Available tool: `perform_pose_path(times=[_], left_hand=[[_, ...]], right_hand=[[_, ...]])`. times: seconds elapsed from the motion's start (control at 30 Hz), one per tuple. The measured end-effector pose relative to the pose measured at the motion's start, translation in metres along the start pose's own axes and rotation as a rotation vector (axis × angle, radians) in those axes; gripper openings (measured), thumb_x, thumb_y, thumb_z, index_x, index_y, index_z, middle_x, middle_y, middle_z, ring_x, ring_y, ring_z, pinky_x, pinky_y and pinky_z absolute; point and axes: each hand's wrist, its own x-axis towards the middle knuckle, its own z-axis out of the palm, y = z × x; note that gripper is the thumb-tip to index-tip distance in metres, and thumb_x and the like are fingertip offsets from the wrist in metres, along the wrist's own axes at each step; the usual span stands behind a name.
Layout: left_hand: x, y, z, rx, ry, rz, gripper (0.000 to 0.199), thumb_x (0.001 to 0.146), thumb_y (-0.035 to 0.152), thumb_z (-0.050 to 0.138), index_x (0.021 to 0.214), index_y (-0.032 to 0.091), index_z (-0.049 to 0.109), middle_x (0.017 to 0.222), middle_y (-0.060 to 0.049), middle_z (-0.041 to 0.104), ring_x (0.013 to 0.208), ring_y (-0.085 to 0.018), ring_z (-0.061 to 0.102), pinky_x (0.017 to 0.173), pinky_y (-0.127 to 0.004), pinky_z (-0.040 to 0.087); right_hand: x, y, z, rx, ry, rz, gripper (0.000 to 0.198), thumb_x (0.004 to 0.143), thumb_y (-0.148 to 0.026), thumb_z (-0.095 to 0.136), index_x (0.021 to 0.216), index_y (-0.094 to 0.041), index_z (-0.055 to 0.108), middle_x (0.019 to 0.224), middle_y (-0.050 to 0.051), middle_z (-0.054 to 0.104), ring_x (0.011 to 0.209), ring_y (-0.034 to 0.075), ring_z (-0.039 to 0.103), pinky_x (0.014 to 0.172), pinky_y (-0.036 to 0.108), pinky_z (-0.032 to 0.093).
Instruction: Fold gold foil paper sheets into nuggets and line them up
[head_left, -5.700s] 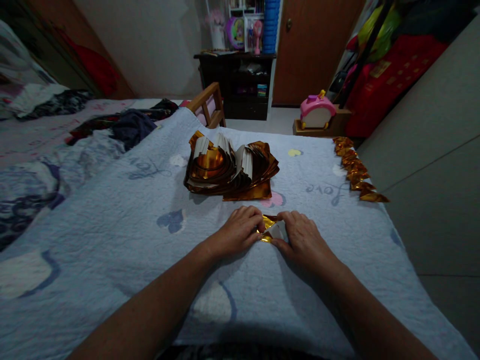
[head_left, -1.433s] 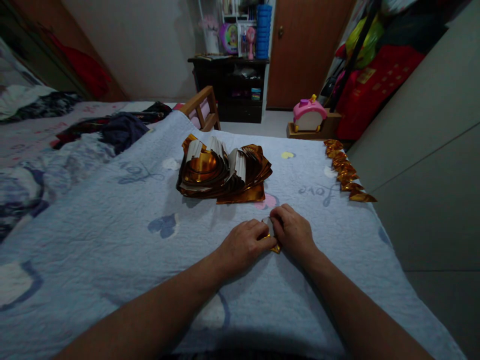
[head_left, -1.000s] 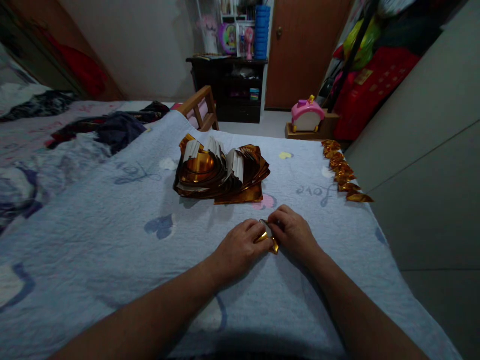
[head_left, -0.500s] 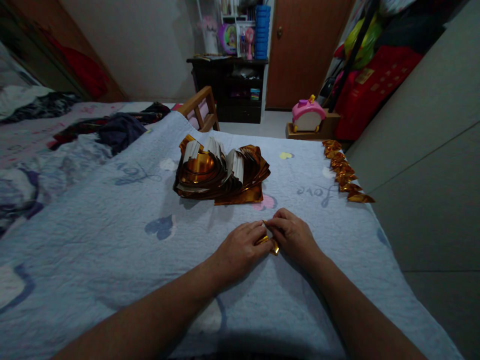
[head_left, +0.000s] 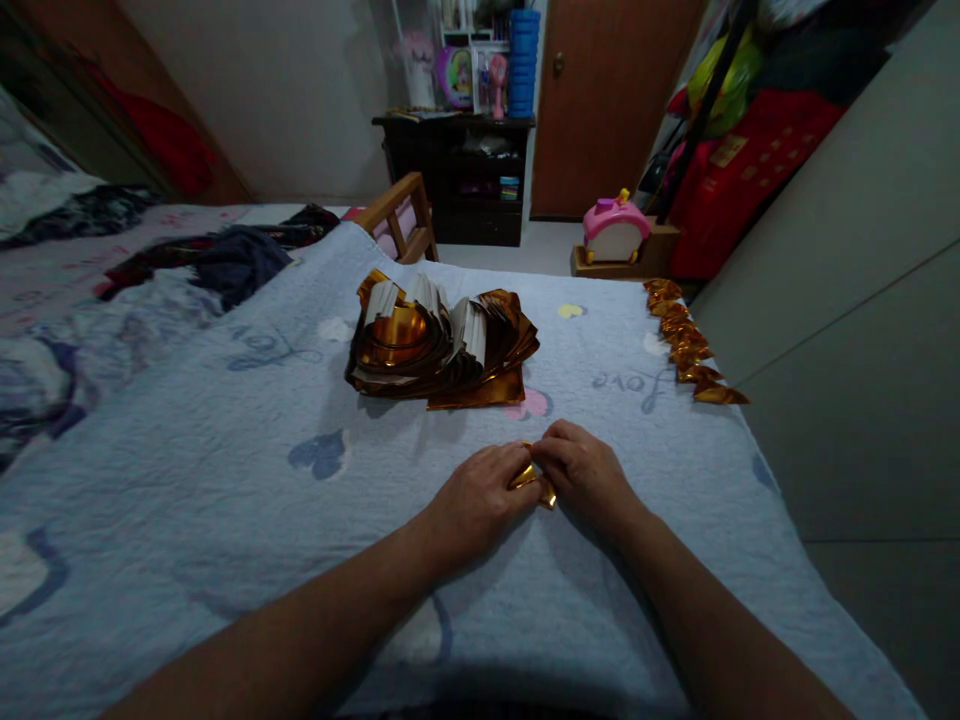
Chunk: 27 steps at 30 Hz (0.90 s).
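Between my two hands is a small piece of gold foil paper (head_left: pixel 547 494), partly folded and mostly covered by the fingers. My left hand (head_left: pixel 484 500) grips its left side with thumb and fingers closed on it. From the right, my right hand (head_left: pixel 589 470) pinches its upper edge, the fingertips nearly meeting those of the left. Beyond the hands lies a fanned, curled stack of gold foil paper (head_left: pixel 480 390) with white backs showing. At the right edge of the bed runs a row of folded gold paper pieces (head_left: pixel 694 350), overlapping one another.
The pale blue bedspread (head_left: pixel 225 480) bears hearts and lettering. Rumpled clothes (head_left: pixel 244 265) lie at the left. Past the bed stand a wooden chair (head_left: pixel 409 215), a dark cabinet (head_left: pixel 457 210) and a pink toy (head_left: pixel 616 230). A pale panel (head_left: pixel 862 330) rises along the right.
The fingers have shifted slightly on the gold foil paper, and a little more of its shiny surface shows between the hands. The stack and the row stay as they were.
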Motion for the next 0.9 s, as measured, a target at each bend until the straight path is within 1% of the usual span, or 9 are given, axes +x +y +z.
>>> perform_pose_path(times=[0.13, 0.33, 0.57, 0.73, 0.9], left_hand=[[-0.0023, -0.0004, 0.0044, 0.023, -0.023, -0.050, 0.026, 0.104, 0.032, 0.046, 0.117, 0.024, 0.067, 0.112, -0.007, 0.064, 0.104, -0.023, 0.057, 0.088, -0.037, 0.050], [-0.0033, 0.0027, 0.0022, 0.074, -0.032, -0.034, 0.026, 0.103, 0.027, 0.048, 0.122, 0.023, 0.065, 0.118, -0.008, 0.062, 0.106, -0.024, 0.055, 0.091, -0.040, 0.051], [-0.0041, 0.0038, 0.0031, 0.111, 0.056, -0.013, 0.022, 0.100, 0.027, 0.053, 0.116, 0.023, 0.069, 0.112, -0.010, 0.064, 0.105, -0.025, 0.057, 0.089, -0.043, 0.054], [-0.0050, 0.0042, 0.0032, 0.111, 0.060, -0.018, 0.023, 0.101, 0.027, 0.052, 0.116, 0.023, 0.069, 0.115, -0.010, 0.064, 0.106, -0.025, 0.058, 0.090, -0.042, 0.053], [-0.0065, 0.0039, 0.0073, 0.093, 0.034, -0.070, 0.025, 0.102, 0.029, 0.051, 0.121, 0.024, 0.066, 0.124, -0.009, 0.062, 0.111, -0.025, 0.057, 0.094, -0.042, 0.052]], right_hand=[[-0.0004, -0.0016, -0.0009, -0.015, -0.025, 0.006, 0.019, 0.091, -0.012, 0.060, 0.094, -0.021, 0.077, 0.094, 0.005, 0.066, 0.088, 0.018, 0.062, 0.074, 0.027, 0.045], [0.0005, -0.0033, -0.0002, -0.071, -0.048, 0.026, 0.018, 0.095, -0.017, 0.059, 0.097, -0.021, 0.076, 0.097, 0.006, 0.067, 0.091, 0.018, 0.062, 0.076, 0.028, 0.045], [-0.0001, -0.0044, -0.0023, -0.029, -0.052, 0.031, 0.020, 0.093, -0.011, 0.057, 0.095, -0.020, 0.075, 0.095, 0.005, 0.067, 0.089, 0.018, 0.061, 0.077, 0.027, 0.045], [-0.0022, -0.0040, -0.0015, 0.001, -0.021, 0.001, 0.022, 0.091, -0.009, 0.056, 0.096, -0.021, 0.075, 0.094, 0.005, 0.066, 0.089, 0.018, 0.061, 0.077, 0.027, 0.045], [-0.0024, -0.0037, -0.0001, -0.006, -0.022, -0.007, 0.019, 0.093, -0.014, 0.057, 0.095, -0.021, 0.075, 0.093, 0.005, 0.066, 0.087, 0.018, 0.060, 0.075, 0.027, 0.044]])
